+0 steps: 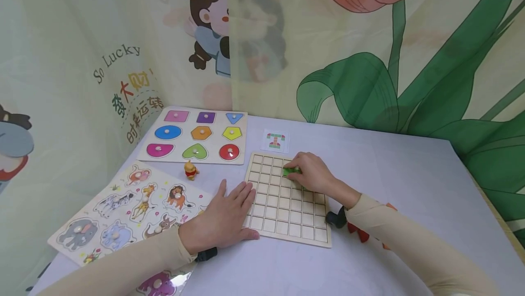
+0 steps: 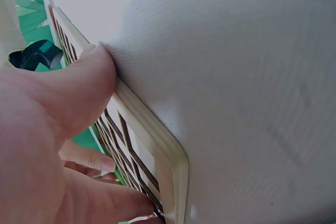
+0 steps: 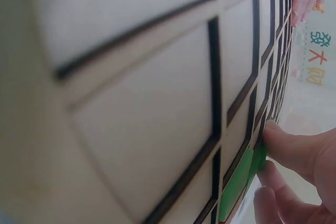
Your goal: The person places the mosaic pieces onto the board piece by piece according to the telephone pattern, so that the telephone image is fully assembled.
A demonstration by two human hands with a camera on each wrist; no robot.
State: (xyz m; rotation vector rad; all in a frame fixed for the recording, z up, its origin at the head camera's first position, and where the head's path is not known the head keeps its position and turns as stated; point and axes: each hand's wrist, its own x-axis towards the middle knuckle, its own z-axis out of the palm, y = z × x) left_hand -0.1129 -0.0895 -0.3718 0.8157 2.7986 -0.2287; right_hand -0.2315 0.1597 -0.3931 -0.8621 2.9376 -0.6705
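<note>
At the far edge of the wooden grid board (image 1: 283,214), R hand (image 1: 312,171) pinches a green tile (image 1: 288,172) btwn thumb & fingers, right over the cells. Can't tell if tile's fully seated. R wrist view shows more green plus a sliver of red by the fingertips; no. of pcs unclear. L hand (image 1: 223,216) has fingers straight, tips on the grid board's L edge, thumb out at its near-L corner; L wrist view confirms thumb touching the rim.

Just beyond the board: small pattern card (image 1: 275,141) w/ green & red blocks in an I-like shape. Far-L of the board: geometric peg puzzle (image 1: 214,155), 9 knobbed shapes incl. blue oval (image 1: 167,132), green heart (image 1: 194,151) & red circle (image 1: 229,152). L of the board, btwn the 2 puzzles' edges: bear figurine (image 1: 190,170), yellow w/ red top. Further L: animal peg puzzle (image 1: 123,182) w/ elephant, zebra, giraffe, lion etc., partly under L forearm. Near-L of the board: purple animal pc (image 1: 157,283), cut off by the frame edge.

R of the board: red & orange pcs (image 1: 362,236), partly hidden by R sleeve (image 1: 393,227). Under the board: white-clothed table (image 1: 369,150). Behind the board: printed curtain (image 1: 262,91) w/ tulip & cartoon figures.
</note>
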